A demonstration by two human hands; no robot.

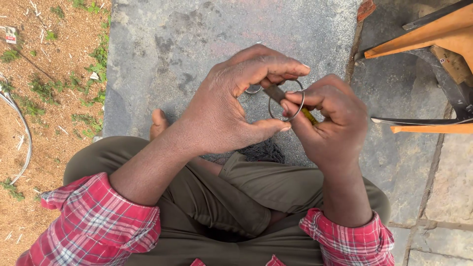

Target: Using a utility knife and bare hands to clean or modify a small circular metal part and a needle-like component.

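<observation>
Head view, looking straight down at a seated person with legs crossed on a grey stone slab (pixel 162 44). The left hand (pixel 231 106) occupies the centre of the frame, back of the hand upward, wrist bent, with the fingers arched over and the thumb curled underneath; the fingertips close toward the thumb, and a second small wire loop (pixel 253 89) shows just beneath them, though the grip on it is hidden. The right hand (pixel 327 123) sits just right of centre, knuckles raised, its fingers folded in and pinching a thin wire ring (pixel 286 106) together with a small tool with a yellow handle (pixel 309 116), whose dark tip lies across the ring. The ring hangs in the gap between the two hands, above the slab, and touches the right fingertips; the left thumb tip meets it at its lower edge. Both forearms rise from the lower frame, bare below rolled red checked sleeves (pixel 93 221), over olive trousers (pixel 236 197). A bare foot (pixel 157 123) shows at centre left. Sandy soil with sparse weeds (pixel 44 88) fills the left edge; orange wooden furniture legs (pixel 428 34) enter at upper right.
</observation>
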